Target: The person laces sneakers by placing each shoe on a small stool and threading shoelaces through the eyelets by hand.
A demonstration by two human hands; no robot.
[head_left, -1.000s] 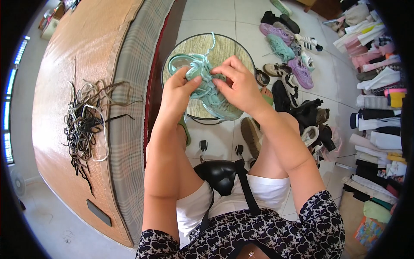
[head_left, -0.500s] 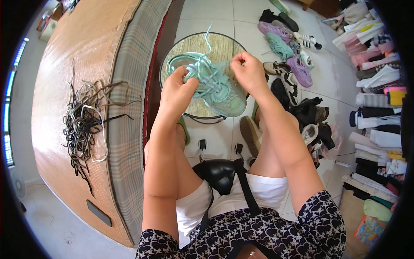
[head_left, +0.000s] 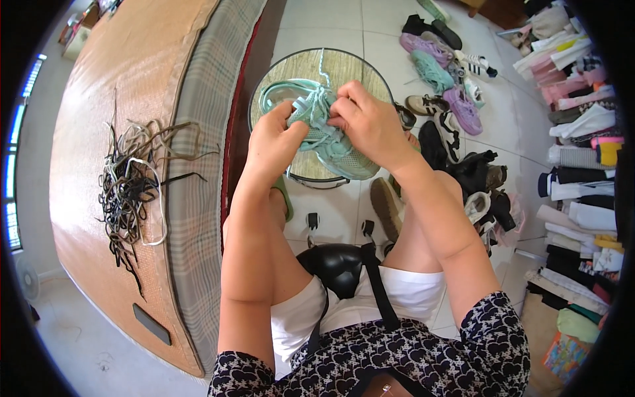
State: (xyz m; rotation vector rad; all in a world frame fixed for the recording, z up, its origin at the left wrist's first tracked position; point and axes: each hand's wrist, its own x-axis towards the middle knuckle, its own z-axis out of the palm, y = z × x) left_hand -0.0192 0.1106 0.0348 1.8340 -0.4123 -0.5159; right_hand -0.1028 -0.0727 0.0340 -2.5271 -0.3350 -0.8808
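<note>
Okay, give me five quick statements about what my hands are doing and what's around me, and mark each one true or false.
1. Your left hand holds a mint-green shoe. True.
2. Your right hand rests on your knee. False: its fingers are at the shoe's laces.
3. The small table below the shoe is square. False: the table has a round top.
4. Purple shoes lie on the floor. True.
5. The tangled loose laces are on the floor. False: that tangle lies on the tan bed mat.
</note>
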